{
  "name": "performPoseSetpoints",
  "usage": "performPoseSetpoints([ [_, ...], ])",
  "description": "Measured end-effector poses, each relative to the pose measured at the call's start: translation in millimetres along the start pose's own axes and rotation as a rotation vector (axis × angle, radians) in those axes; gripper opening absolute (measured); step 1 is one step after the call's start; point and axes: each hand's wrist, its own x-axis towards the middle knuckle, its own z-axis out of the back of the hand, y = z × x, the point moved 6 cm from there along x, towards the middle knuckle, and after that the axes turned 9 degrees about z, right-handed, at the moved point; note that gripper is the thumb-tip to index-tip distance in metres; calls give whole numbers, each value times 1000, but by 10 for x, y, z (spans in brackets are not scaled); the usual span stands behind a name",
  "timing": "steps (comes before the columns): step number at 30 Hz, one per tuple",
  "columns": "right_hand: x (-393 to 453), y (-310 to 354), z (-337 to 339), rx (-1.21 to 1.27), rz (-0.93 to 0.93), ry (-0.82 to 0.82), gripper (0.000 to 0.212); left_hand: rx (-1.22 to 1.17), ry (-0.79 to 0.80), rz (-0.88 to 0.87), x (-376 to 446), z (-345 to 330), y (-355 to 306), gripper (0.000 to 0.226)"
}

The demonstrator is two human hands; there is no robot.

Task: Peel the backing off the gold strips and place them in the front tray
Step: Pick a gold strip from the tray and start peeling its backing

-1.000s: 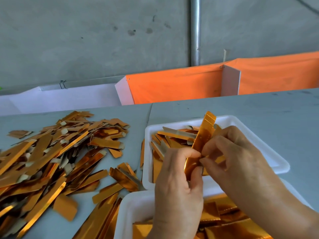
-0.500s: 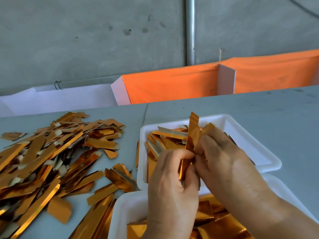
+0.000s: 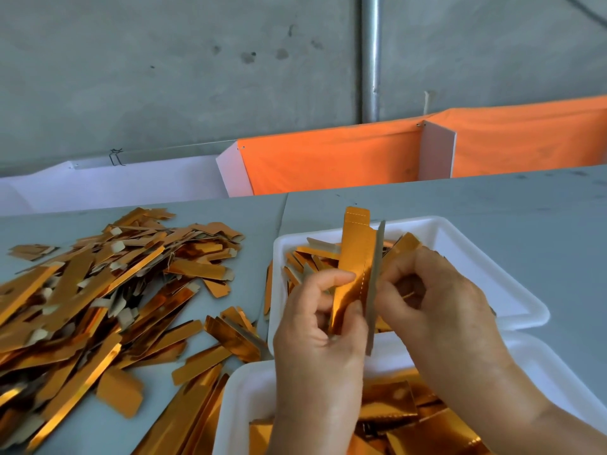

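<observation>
The near white tray [image 3: 239, 402] runs off the bottom edge, its middle hidden behind the left hand [image 3: 315, 353] and right hand [image 3: 440, 310]. Left of that tray, the loose pile of gold strips [image 3: 85, 300] is cut by the left edge.

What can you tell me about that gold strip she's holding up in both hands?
The gold strip is a long, narrow piece of shiny foil-faced card with a dotted line across its top end. It stands nearly upright above the far white tray. The left hand pinches its lower part, while the right hand pulls a thin grey backing strip away along its right edge, partly separated.
</observation>
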Motion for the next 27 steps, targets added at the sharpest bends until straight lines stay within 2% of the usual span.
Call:
performPoseSetpoints([
  [6, -15, 17, -20, 151, -29, -11, 16, -19, 83, 26, -13, -37, -45, 40],
  [10, -7, -5, -19, 163, -39, -3, 12, -19, 102, 22, -33, -57, -72, 49],
  [13, 1, 0, -17, 117, -10, -11, 13, -15, 153, 27, -30, -74, -63, 44],
  [19, -3, -43, -4, 177, -22, 39, 17, -61, 265, 21, -24, -73, -71, 31],
  [24, 11, -37, -13, 404, -77, 105, 8, -176, 285, 21, 2, -69, -65, 28],
  [27, 2, -42, -46, 680, -174, 282, 24, -172, 271, 38, 26, -70, -20, 32],
])
